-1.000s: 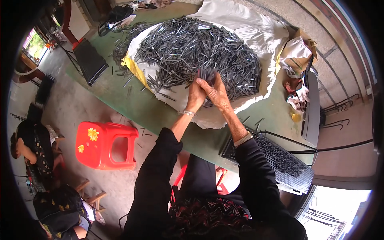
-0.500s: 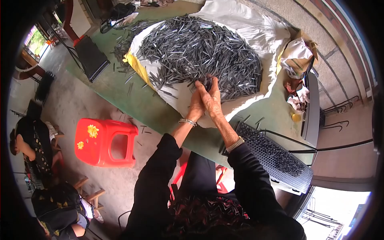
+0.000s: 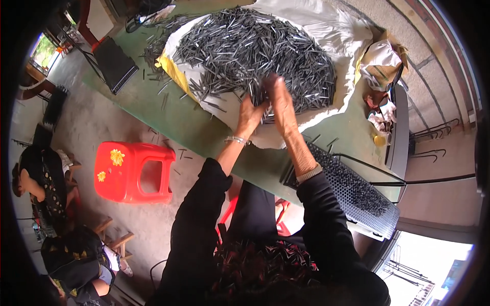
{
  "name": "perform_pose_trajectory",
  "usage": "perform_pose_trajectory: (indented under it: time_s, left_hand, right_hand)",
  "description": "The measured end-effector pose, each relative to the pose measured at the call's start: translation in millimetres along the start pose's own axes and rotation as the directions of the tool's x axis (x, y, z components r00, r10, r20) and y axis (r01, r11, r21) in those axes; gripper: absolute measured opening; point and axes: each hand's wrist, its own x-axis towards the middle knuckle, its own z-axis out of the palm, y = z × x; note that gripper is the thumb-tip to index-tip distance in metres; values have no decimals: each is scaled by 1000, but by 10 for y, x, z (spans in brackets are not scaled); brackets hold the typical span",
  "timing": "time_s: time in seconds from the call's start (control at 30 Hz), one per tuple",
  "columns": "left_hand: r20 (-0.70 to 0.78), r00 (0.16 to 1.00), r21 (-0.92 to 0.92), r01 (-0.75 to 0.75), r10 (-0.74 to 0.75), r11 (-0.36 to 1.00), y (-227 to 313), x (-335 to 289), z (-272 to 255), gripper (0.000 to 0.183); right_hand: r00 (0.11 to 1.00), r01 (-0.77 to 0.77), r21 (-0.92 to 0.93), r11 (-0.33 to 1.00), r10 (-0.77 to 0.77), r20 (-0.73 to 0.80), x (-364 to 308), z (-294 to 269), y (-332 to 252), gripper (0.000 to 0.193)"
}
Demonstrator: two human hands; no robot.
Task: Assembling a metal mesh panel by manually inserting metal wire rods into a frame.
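Note:
A big heap of short, thin, dark grey sticks [image 3: 286, 56] lies on an opened white sack [image 3: 278, 137] with a yellow edge. My left hand [image 3: 249, 116] is at the near side of the heap, its fingers curled round a small bunch of these sticks [image 3: 256, 92], with the thumb upright. Close on the right of the bunch is my right hand [image 3: 280, 99], smeared by motion; its fingers cannot be made out clearly. Some of the bunch shows between the two hands.
The sack rests on a green table [image 3: 199, 145]. A black perforated tray [image 3: 352, 186] of dark pieces is at the right, a second black tray [image 3: 115, 66] at the left. A red stool [image 3: 130, 173] stands on the floor. Two people [image 3: 43, 178] sit at the far left.
My hands have come apart slightly from being pressed together. The right hand has risen and blurred, and sticks now show between the hands. The view has shifted a little.

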Motion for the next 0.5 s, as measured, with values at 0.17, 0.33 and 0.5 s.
perform_pose_trajectory:
  time_s: [0.17, 0.33, 0.5]
  left_hand:
    - [47, 931, -695, 292, -363, 658, 31, 318, 86, 17]
    - [21, 906, -839, 245, -422, 485, 240, 417, 265, 17]
    - [-63, 942, -815, 142, -330, 561, 216, 443, 250, 16]
  right_hand:
    - [987, -125, -68, 990, 117, -109, 117, -306, 224, 60]
    - [938, -346, -41, 937, 346, -15, -64, -293, 383, 61]
    - [941, -335, 154, 930, 323, 96, -217, -139, 288, 55]
